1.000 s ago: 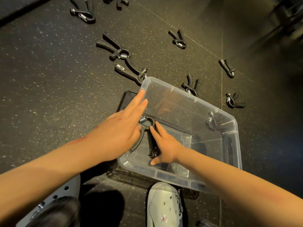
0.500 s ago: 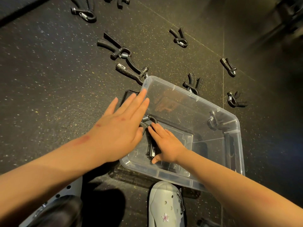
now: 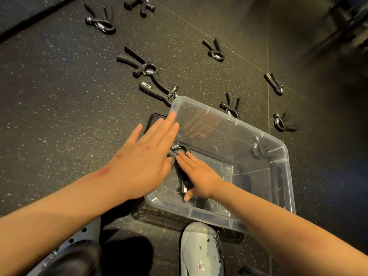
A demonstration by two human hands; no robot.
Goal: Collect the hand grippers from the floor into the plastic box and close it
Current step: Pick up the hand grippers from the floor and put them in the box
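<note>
Head view. Judged hazards: the plastic box [image 3: 199, 214] looks light and is nearly empty. A push from the left hand [image 3: 143, 160], whose grip is open with straight fingers over the box's left rim, could skid or tip it on the floor [image 3: 59, 116]. The hand gripper [image 3: 182, 150] at the near-left of the box bottom is only covered by the straight fingers of the right hand [image 3: 199, 174]. That grip is open and pinches nothing, so the tool may slide rather than settle. A dark flat piece [image 3: 153, 118], possibly the lid, lies partly under the box's left edge, and pulling it free could jolt the contents.

Contents: the one hand gripper. A second gripper [image 3: 256, 149] sits by the far-right corner, but whether it is inside or behind the clear wall cannot be told.

Several others lie on the floor beyond the box. The nearest gripper [image 3: 159, 92] is at the box's far-left corner, another [image 3: 232, 105] is just beside the far rim, and the rest lie well apart.
</note>
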